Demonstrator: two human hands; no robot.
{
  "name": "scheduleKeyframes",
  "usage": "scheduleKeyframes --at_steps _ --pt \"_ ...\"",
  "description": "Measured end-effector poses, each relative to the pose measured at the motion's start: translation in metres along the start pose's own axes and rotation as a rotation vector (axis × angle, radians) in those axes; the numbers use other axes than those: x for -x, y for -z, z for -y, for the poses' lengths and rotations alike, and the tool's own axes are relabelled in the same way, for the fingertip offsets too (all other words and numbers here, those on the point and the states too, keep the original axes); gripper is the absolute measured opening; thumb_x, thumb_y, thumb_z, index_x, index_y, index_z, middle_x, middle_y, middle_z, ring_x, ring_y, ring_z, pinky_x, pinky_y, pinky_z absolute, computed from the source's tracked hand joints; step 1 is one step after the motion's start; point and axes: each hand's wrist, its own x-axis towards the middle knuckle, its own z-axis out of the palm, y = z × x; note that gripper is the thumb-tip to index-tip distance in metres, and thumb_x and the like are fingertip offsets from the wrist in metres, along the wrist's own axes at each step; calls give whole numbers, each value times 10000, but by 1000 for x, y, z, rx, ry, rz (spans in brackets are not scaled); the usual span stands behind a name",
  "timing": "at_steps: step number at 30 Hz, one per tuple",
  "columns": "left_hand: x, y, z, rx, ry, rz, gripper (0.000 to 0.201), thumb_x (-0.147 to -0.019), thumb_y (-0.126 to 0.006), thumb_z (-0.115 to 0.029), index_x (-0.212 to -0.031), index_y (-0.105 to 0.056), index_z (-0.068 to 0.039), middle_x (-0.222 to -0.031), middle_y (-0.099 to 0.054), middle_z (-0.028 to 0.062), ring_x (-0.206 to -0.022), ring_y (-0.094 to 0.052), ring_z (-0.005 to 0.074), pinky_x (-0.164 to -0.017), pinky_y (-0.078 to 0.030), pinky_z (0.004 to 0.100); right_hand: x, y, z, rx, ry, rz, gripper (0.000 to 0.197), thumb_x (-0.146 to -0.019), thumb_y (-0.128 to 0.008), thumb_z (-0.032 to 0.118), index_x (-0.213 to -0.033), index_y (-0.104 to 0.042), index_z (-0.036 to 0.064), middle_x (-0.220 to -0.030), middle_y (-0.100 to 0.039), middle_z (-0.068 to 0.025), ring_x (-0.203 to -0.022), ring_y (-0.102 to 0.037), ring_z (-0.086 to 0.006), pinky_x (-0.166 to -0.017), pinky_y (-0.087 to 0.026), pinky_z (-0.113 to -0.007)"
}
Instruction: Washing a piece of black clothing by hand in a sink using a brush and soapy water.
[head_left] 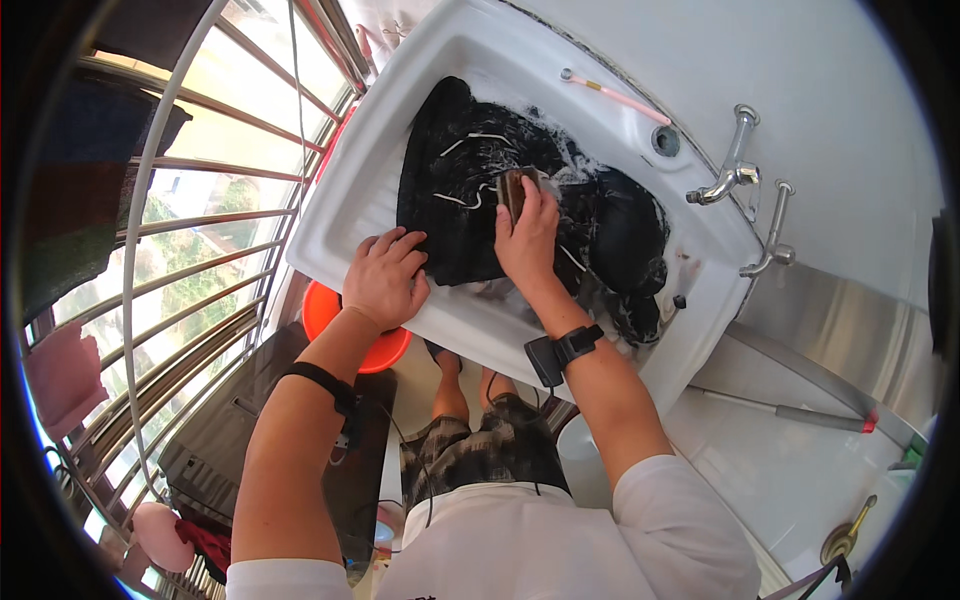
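A wet black garment (450,235) with white drawstrings lies spread in the white sink (340,200), with suds around it. My right hand (530,235) is closed around a brown scrubbing brush (512,190), which rests on the cloth near the middle. At the near left edge of the garment, my left hand (385,275) has its bent fingers on the cloth and holds that edge against the sink. The underside of the brush is hidden from view.
On the sink's back ledge lies a pink toothbrush (620,97). Two metal taps (735,170) stick out from the wall at the right. Below the sink's front left corner sits an orange basin (365,335). Window bars (215,225) run along the left.
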Motion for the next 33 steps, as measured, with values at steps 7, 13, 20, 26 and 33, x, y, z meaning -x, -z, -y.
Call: scheduleKeyframes --at_steps 7,13,20,26,33 --pt "-6 0 -3 -2 57 -25 130 -755 -643 -140 -857 -677 -66 -1171 -700 69 -1168 -633 305 -1022 -488 448 -15 -13 2 127 84 114 553 -971 -678 263 -1471 -489 122 -1373 -467 -285 -1187 -531 -486 -930 -485 -591" --pt "1 -6 0 1 60 -46 156 -757 -645 -150 -880 -690 -64 -1185 -704 70 -1215 -628 301 -1073 -486 456 10 -19 25 -215 78 63 596 -988 -660 237 -1491 -410 38 -1366 -448 -351 -1192 -511 -541 -1031 -441 -587" --pt "-4 -8 -1 30 94 -14 136 -762 -635 -128 -874 -691 -74 -1173 -713 63 -1228 -634 305 -1081 -488 455 2 -9 -10 261 22 230 596 -986 -662 283 -1508 -450 86 -1399 -447 -296 -1186 -522 -466 -930 -497 -566" --pt "-2 -6 -3 23 82 -46 130 -757 -633 -98 -875 -684 -79 -1183 -708 62 -1222 -635 308 -1074 -497 440 -7 31 -85 557 -143 129 588 -993 -662 304 -1516 -450 137 -1417 -442 -275 -1206 -521 -448 -937 -480 -574" --pt "-4 6 -1 -56 -160 139 373 -796 -623 -154 -1149 -740 -124 -1356 -671 51 -1335 -572 315 -1124 -452 535 34 7 29 -285 94 189 652 -963 -696 216 -1503 -373 45 -1377 -422 -348 -1226 -482 -540 -1052 -422 -585"
